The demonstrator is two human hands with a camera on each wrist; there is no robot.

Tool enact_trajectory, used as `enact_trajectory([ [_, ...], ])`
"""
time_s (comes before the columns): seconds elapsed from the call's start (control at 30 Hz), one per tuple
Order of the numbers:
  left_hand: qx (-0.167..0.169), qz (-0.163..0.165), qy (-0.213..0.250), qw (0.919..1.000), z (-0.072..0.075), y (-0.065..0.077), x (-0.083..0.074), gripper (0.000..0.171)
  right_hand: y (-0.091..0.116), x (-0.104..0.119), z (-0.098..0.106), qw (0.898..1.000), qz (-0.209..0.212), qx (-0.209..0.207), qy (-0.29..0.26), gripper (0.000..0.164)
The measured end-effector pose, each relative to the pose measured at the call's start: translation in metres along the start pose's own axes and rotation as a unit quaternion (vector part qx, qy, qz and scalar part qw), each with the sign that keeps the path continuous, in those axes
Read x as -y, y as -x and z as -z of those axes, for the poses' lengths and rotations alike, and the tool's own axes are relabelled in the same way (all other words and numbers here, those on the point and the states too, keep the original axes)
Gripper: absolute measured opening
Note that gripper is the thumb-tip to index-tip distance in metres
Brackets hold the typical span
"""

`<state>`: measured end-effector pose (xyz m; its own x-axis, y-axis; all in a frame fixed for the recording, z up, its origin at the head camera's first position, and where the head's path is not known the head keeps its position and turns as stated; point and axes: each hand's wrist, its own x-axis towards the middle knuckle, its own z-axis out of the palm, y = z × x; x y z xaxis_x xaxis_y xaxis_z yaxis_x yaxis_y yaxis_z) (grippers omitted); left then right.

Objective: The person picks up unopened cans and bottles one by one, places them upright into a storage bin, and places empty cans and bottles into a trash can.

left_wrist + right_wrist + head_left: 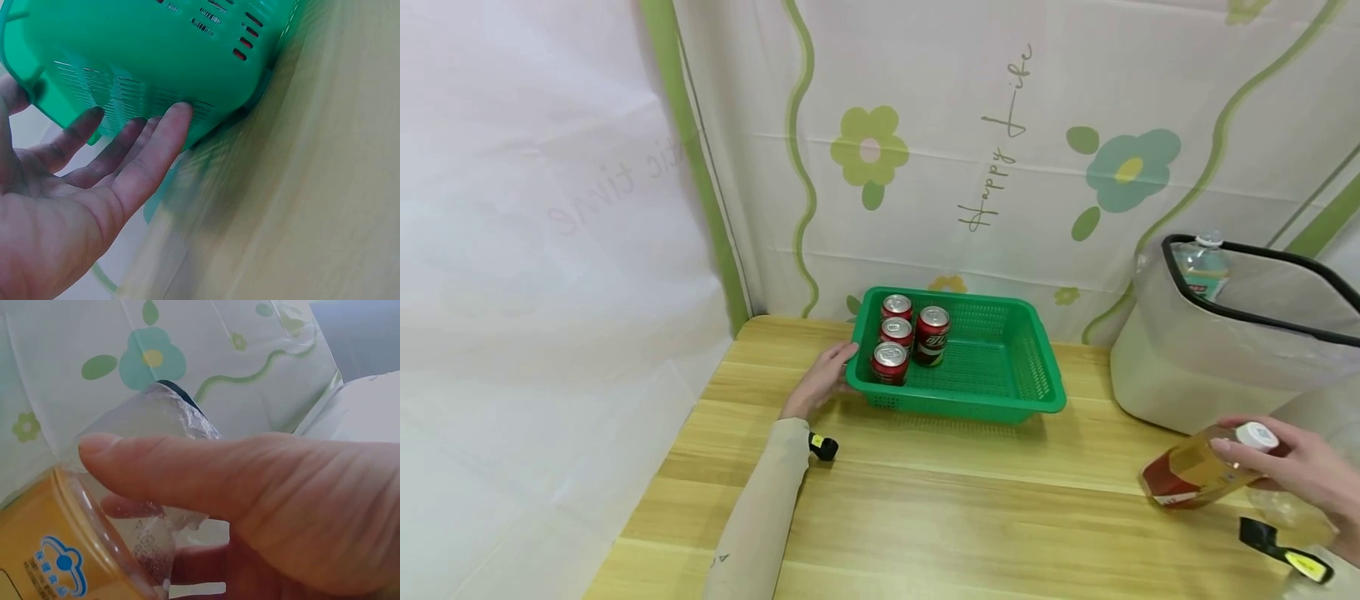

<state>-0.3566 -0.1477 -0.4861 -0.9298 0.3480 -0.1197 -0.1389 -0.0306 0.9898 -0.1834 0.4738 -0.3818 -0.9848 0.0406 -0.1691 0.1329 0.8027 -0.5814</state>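
Note:
A green plastic basket (pixel 970 408) stands on the wooden table, with several dark red soda cans (pixel 933 333) upright in its left part. My left hand (pixel 826 379) is at the basket's left end. In the left wrist view its fingers (pixel 153 153) lie fairly straight against the slotted wall, and one digit meets the rim at the frame's edge. At the right, my right hand (pixel 1303 467) grips a tilted drink bottle (pixel 1198 471) near its white cap. The bottle holds amber liquid and has a red label low down. The right wrist view shows the thumb (pixel 169 462) across the clear upper part.
A whitish bin (pixel 1187 367) with a black rim and a clear liner stands at the back right. Inside it is a clear plastic bottle (pixel 1206 265) with a white cap. A printed curtain (pixel 925 242) hangs behind the wooden table (pixel 940 517).

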Motion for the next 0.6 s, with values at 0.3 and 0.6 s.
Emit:
enact_trajectory([
  [0.3, -0.019, -0.007, 0.0, 0.9998, -0.002, -0.004, 0.005, 0.055, 0.004, 0.008, 0.003, 0.996, 0.049, -0.079, -0.003, 0.044],
  [0.6, -0.018, -0.009, -0.003, 0.9998, 0.0, -0.004, 0.007, 0.057, 0.005, 0.018, 0.014, 0.974, 0.133, -0.168, -0.071, 0.045],
])
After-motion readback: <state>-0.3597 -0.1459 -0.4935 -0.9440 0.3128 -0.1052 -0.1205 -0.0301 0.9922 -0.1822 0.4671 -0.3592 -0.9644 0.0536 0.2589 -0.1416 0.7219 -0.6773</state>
